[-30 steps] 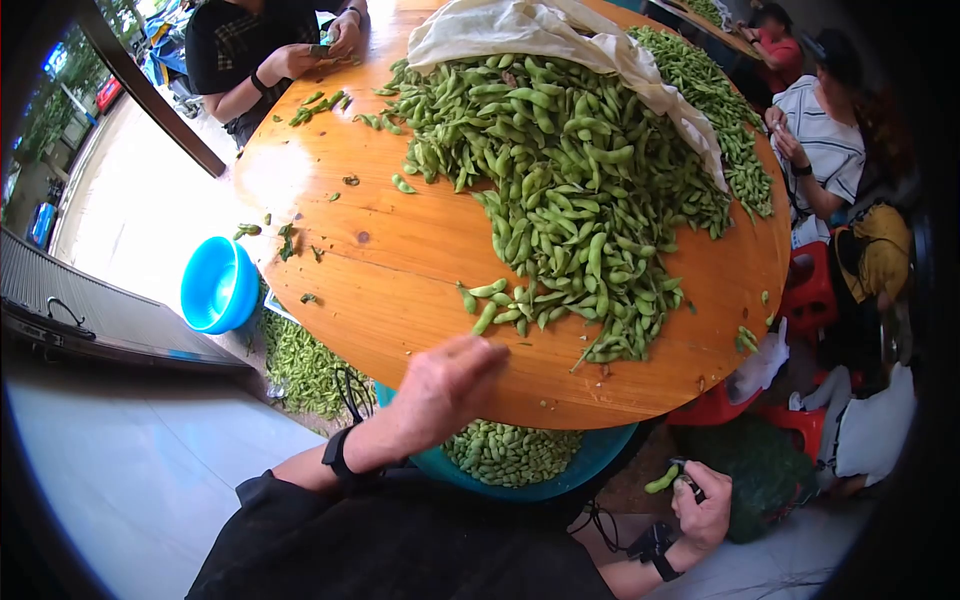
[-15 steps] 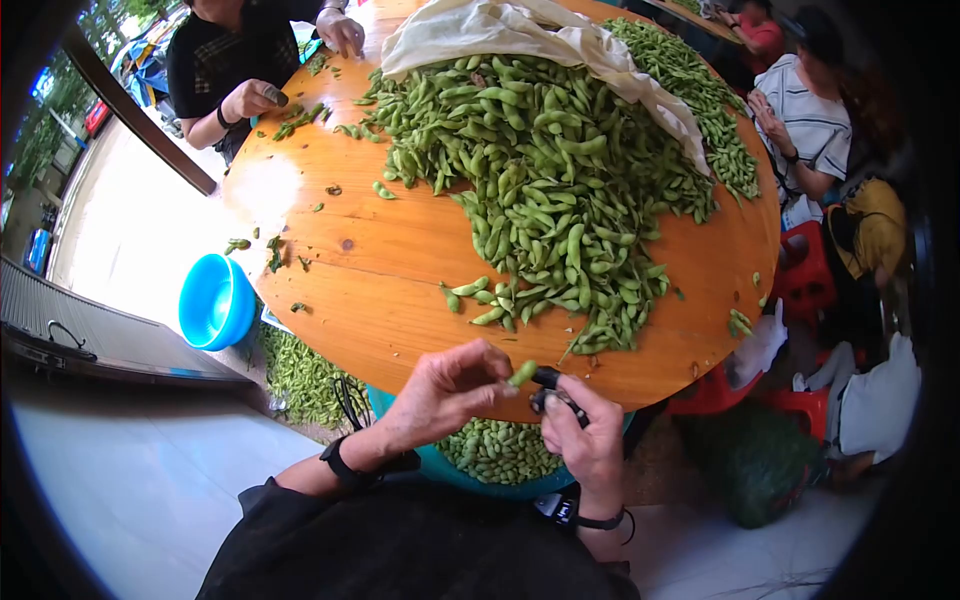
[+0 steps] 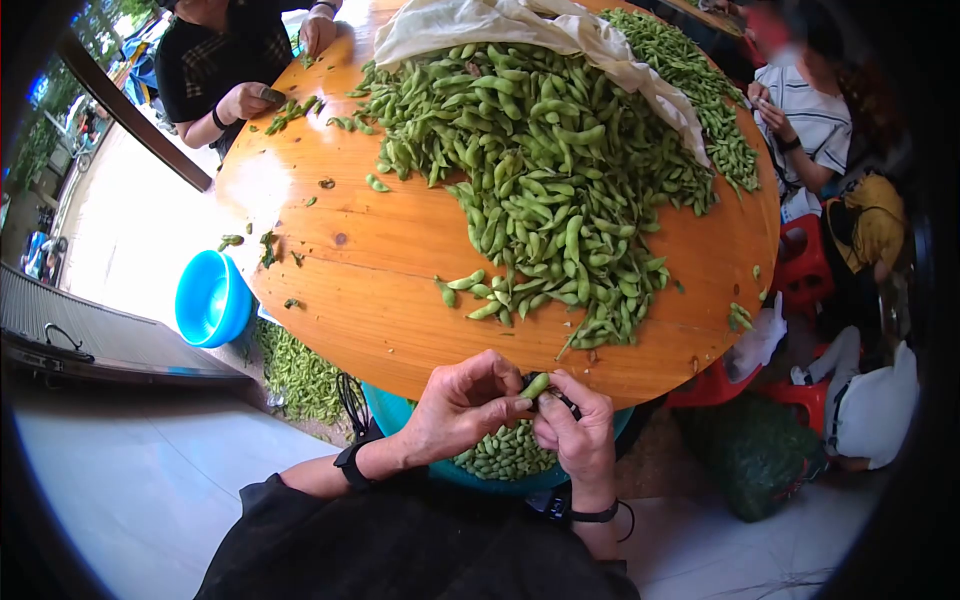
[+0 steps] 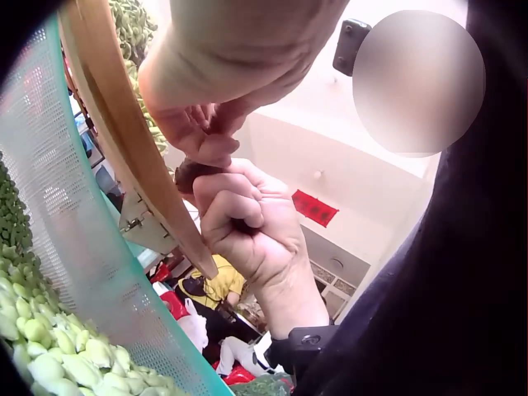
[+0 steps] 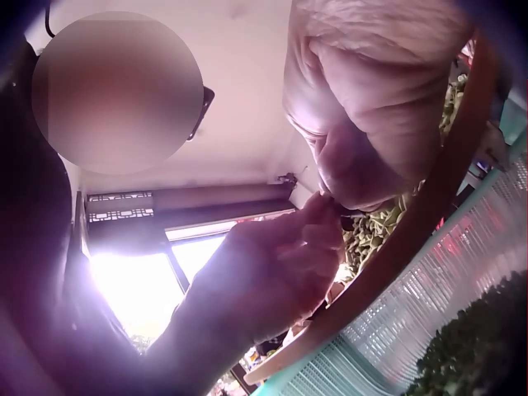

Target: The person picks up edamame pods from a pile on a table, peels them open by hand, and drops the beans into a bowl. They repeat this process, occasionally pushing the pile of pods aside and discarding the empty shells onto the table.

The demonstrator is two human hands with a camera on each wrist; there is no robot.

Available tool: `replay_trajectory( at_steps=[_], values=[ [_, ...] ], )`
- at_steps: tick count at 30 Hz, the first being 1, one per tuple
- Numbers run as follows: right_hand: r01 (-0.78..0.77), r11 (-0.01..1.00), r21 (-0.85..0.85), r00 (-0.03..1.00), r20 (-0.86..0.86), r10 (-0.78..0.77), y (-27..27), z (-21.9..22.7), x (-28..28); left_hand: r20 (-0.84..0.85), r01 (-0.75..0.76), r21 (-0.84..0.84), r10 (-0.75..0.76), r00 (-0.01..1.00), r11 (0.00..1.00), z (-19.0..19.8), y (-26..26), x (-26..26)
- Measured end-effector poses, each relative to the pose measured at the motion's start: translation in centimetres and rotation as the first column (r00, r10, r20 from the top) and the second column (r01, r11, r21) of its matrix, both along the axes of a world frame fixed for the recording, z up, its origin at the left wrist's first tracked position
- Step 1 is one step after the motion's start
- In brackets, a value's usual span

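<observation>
Over the table's near edge, my left hand [image 3: 462, 408] pinches a green soybean pod [image 3: 538, 385] by one end, between thumb and fingertips. My right hand [image 3: 580, 430] meets it at the pod's other end, fingers curled round a small black tool [image 3: 568, 404] that is mostly hidden; I cannot tell its kind. In the left wrist view the right hand [image 4: 256, 223] shows as curled fingers below the left. The right wrist view has the left hand [image 5: 264, 268] with fingertips against the right. Below both hands stands a teal basket [image 3: 385, 412] of shelled beans [image 3: 508, 455].
A large heap of pods [image 3: 560, 170] covers much of the round wooden table [image 3: 350, 290], with a pale cloth [image 3: 480, 28] at its back. A blue basin [image 3: 213, 300] stands left, near pods on the floor [image 3: 300, 372]. Other people sit around; red stools [image 3: 803, 262] are at right.
My right hand came up from low at the right, with the black tool and a pod, to meet the left hand. The left hand now pinches a pod.
</observation>
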State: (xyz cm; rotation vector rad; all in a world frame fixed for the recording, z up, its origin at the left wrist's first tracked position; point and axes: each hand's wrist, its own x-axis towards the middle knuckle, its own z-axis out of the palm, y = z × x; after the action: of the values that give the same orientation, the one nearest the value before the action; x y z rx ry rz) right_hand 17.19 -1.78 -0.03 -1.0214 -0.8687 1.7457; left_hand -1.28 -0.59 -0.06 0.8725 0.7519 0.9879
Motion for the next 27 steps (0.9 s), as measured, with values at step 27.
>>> replay_trajectory(
  at_steps=[27],
  values=[
    [-0.292, 0.796, 0.53, 0.654, 0.718, -0.237, -0.2, 2.4, -0.1, -0.523, 0.163, 0.368, 0.059, 0.85, 0.916, 1.0, 0.6, 0.7]
  ],
)
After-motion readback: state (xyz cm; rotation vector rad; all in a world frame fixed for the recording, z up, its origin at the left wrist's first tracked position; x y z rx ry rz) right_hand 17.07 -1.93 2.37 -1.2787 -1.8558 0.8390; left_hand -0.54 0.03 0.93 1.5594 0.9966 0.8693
